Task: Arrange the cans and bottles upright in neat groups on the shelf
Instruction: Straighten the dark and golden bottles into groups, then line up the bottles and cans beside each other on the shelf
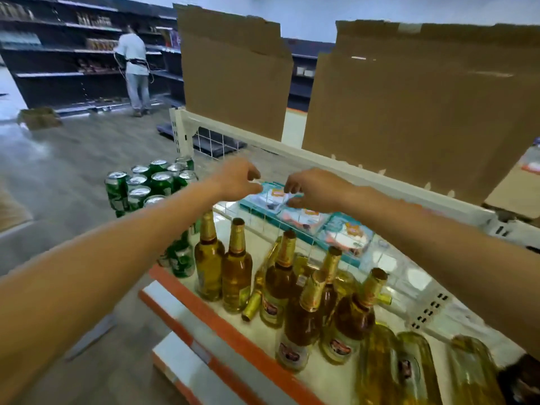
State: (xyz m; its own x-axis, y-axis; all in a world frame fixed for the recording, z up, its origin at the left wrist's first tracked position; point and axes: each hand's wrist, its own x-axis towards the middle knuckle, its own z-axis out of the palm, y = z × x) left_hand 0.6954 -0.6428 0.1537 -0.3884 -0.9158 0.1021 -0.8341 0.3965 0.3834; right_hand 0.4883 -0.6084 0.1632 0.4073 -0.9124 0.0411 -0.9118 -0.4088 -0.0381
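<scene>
The left hand (pixel 238 179) and right hand (pixel 311 188) hovered with curled fingers over packets (pixel 304 217) at the back of the shelf (pixel 263 331). I could not tell whether either grip held anything. Bottles (pixel 236 270) stood grouped mid-shelf, beside stacked cans (pixel 146 182), apparently sorted by kind.
</scene>
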